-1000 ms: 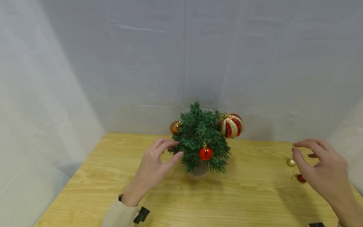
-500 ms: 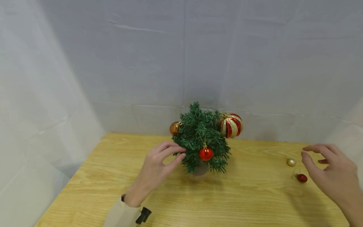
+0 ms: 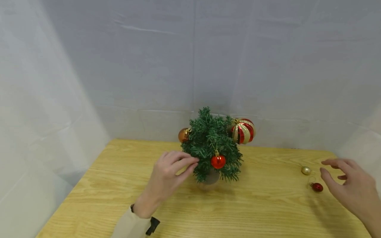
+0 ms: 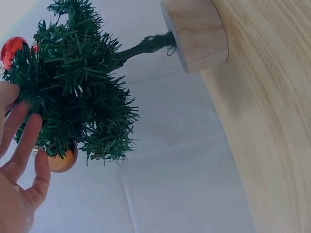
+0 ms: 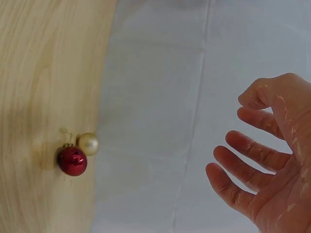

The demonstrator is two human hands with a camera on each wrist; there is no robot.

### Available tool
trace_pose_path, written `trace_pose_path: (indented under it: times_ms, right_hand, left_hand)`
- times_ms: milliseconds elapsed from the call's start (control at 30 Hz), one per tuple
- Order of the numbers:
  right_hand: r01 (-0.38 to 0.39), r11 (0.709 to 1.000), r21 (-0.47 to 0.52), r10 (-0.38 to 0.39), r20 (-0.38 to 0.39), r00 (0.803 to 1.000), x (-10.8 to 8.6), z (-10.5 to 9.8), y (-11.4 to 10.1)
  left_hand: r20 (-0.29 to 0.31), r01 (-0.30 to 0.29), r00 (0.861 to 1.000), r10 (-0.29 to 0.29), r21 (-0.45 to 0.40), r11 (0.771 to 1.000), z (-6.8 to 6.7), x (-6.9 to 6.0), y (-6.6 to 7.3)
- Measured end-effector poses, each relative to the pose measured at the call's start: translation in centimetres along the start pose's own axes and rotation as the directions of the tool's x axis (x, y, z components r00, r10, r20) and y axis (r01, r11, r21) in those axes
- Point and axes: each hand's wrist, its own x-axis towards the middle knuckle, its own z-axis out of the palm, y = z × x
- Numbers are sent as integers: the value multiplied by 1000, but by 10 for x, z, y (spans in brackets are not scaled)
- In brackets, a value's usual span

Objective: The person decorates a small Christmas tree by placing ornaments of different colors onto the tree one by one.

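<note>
A small artificial Christmas tree [image 3: 209,138] stands on the table on a round wooden base [image 4: 201,34]. My left hand [image 3: 168,175] pinches a lower branch on its left side, thumb and fingertips drawn together in the needles. A shiny red bauble [image 3: 218,162] hangs at the front, a copper bauble [image 3: 184,135] at the left, and a big red-and-gold striped bauble [image 3: 243,131] at the right. Over the table's right side hovers my right hand [image 3: 352,188], fingers loosely bent and holding nothing. Near it lie a small gold bauble [image 3: 306,170] and a dark red bauble [image 3: 317,187].
The wooden table [image 3: 256,211] ends at the back against a hanging white sheet [image 3: 143,72]. More white sheeting [image 3: 29,132] hangs along the left side. In the head view, black straps sit at the left cuff.
My left hand has moved slightly right into the branches, and its thumb and fingers have closed together. My right hand has drifted right and slightly down, uncovering the dark red bauble.
</note>
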Motion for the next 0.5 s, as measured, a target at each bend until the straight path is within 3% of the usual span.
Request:
trace_pose_path:
  times_ms: [233,500]
  right_hand:
    - [-13,998,-57,14,28,1000,-22,-1,-1]
    - [-7,982,-186,26,101,994,-51,-5,-6]
  left_hand:
    - [2,-104,995,104,-1,995,1,3,-13]
    - [1,-231,973,231,14,973,3,6,-23]
